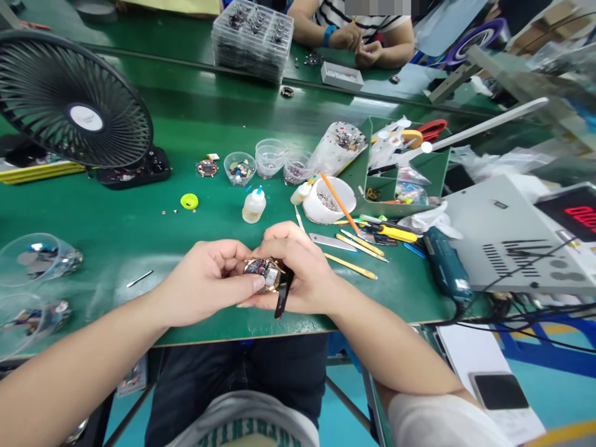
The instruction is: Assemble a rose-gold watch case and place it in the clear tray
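Both hands are on a watch case [270,277] with a rose-gold rim, held just above the front of the green bench. Its inside shows electronic parts and a silvery block. My left hand [212,276] is closed on the left side, with the thumb laid across the parts. Around the far and right sides wrap the fingers of my right hand [302,270]. A dark flat strip [282,298] hangs down beside the case at my right hand; whether it is joined to the case I cannot tell. A white dropper bottle [254,206] stands beyond the hands.
A black fan [88,115] stands at the left. Clear cups [239,169] of small parts and a white bowl [328,202] lie beyond my hands. Tools, a yellow-handled screwdriver [395,233] among them, lie right, near a grey instrument box [516,242]. Across the bench a person's hands [356,46] work.
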`<action>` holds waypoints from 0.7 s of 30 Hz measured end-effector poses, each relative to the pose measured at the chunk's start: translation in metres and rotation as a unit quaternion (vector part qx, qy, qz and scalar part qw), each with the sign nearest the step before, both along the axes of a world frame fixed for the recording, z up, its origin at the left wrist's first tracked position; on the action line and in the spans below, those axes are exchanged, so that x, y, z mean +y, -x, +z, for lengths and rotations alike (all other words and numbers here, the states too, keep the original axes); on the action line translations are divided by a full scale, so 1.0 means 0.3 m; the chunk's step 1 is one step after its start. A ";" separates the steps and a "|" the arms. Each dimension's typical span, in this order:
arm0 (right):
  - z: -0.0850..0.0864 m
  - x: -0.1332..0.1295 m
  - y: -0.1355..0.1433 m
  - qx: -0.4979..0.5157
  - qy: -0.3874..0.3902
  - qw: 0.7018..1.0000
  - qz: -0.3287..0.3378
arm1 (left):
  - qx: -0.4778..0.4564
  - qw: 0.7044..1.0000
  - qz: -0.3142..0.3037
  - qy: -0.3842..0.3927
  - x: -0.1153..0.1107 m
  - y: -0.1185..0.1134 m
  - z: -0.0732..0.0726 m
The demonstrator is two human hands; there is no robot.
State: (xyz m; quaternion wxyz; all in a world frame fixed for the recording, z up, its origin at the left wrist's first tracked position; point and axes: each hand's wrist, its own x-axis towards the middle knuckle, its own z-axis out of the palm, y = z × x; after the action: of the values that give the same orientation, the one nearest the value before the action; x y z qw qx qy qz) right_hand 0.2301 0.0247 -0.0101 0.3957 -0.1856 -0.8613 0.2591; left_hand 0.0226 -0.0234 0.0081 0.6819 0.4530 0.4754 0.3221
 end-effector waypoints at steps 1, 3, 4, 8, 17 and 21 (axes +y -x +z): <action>0.001 0.001 0.000 -0.001 0.002 1.000 0.002 | 0.004 1.000 0.001 -0.002 0.000 0.001 -0.001; -0.001 0.002 0.000 0.000 0.008 1.000 0.004 | 0.008 1.000 0.002 -0.006 0.002 0.001 -0.001; -0.005 0.002 0.001 0.001 0.010 1.000 0.005 | 0.008 1.000 0.004 -0.007 0.004 0.001 -0.001; -0.033 0.002 0.012 0.005 0.007 1.000 0.003 | 0.002 1.000 0.009 -0.013 0.005 0.007 -0.004; 0.034 0.016 -0.024 -0.033 0.078 0.993 -0.088 | -0.001 0.982 0.174 -0.066 0.030 0.064 0.020; 0.039 -0.083 -0.149 -0.125 0.003 0.985 -0.121 | 0.005 0.980 0.185 -0.069 -0.056 0.086 0.068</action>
State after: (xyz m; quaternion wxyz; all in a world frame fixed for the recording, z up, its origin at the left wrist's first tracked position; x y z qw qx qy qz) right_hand 0.2749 -0.0003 0.0017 0.3123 -0.3207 -0.8745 0.1866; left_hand -0.0032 -0.0403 0.0284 0.5757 0.4048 0.5307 0.4723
